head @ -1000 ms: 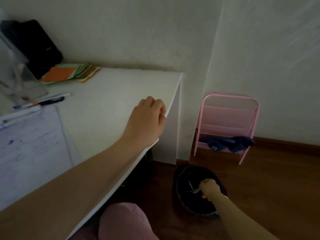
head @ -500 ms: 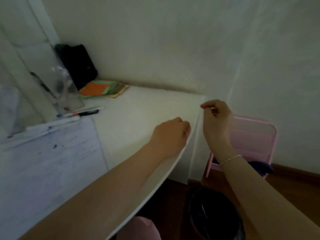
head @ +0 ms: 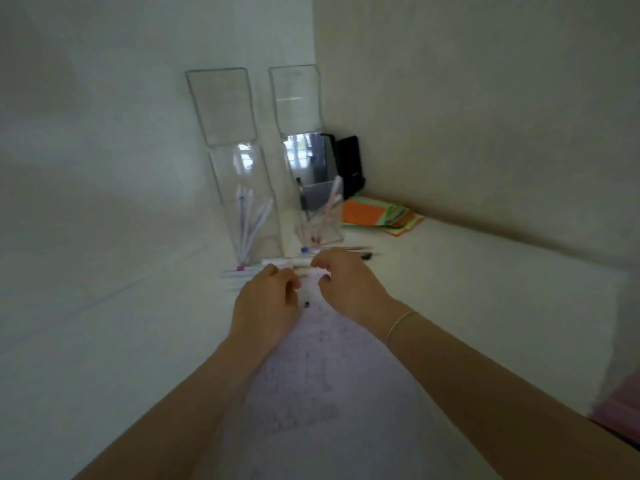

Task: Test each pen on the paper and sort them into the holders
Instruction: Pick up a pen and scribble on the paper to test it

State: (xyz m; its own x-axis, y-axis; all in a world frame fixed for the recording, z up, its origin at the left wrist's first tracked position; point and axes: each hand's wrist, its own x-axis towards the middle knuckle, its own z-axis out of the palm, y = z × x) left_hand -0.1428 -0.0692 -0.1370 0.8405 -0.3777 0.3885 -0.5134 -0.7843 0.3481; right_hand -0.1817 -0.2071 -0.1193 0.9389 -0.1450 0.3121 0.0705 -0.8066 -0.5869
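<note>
hands: left hand (head: 266, 299) and right hand (head: 346, 282) curled at a white pen (head: 294, 263) — grasp unclear
holders: two clear holders (head: 249, 202) held pens

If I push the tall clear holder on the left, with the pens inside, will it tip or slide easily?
The left holder looks tall and narrow with a small foot, so a push high up could probably tip it. It seems to be thin clear plastic holding only a few pens, so it is likely light and may slide on the smooth white desk.

Both forearms are bare, without sleeves. A thin pale thread-like bracelet (head: 401, 322) circles the right wrist. Pink cloth (head: 620, 403) shows at the lower right edge.
</note>
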